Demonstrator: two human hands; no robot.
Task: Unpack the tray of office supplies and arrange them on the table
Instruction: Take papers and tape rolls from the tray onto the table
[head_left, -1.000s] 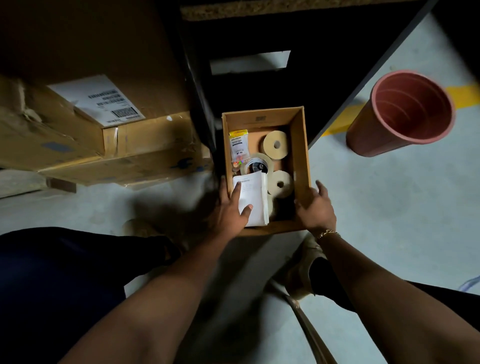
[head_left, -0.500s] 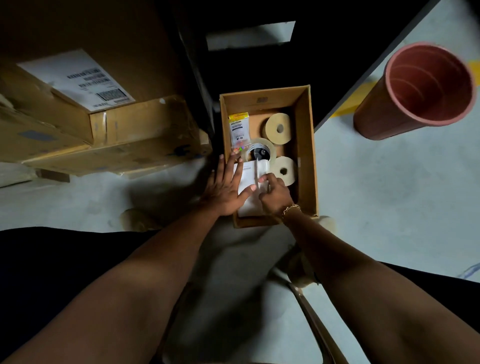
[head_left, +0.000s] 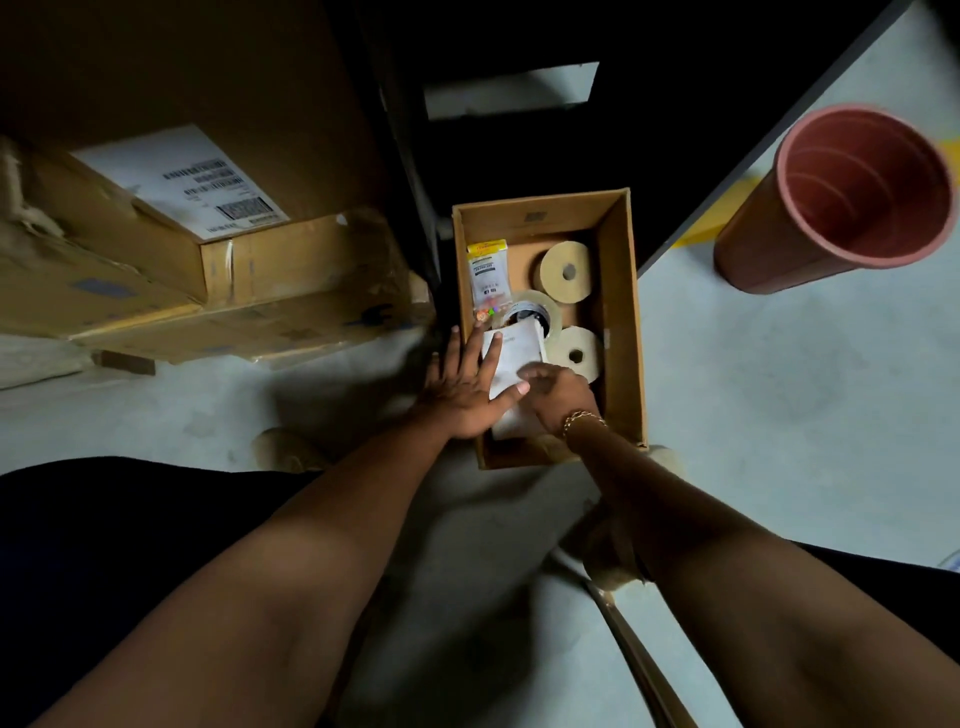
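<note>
The left hand lies flat with its fingers spread, the fingertips and thumb resting on the white paper packet at the near-left of the cardboard tray; it presses rather than grips. The right hand is curled over the packet's lower right corner, fingers bent toward the paper, but whether they have closed on the edge cannot be told, since the hand hides its own fingertips. The packet leans against the clear tape roll, which sits in the middle of the tray, with a yellow-topped sachet just beside it at the left wall and two beige rolls, the far roll and the near roll, along the right. The tray stands on the pale floor, between a large shipping box and a terracotta-coloured pot; no table top can be identified with certainty. The step in hand looks like lifting the packet out first, and nothing seems unpacked yet. To do it well, the right fingers should slide under the paper's free edge while the left hand steadies it, then both should raise it straight up so it does not drag the tape roll or bend. The paper will likely flex, so support from beneath is wise.
</note>
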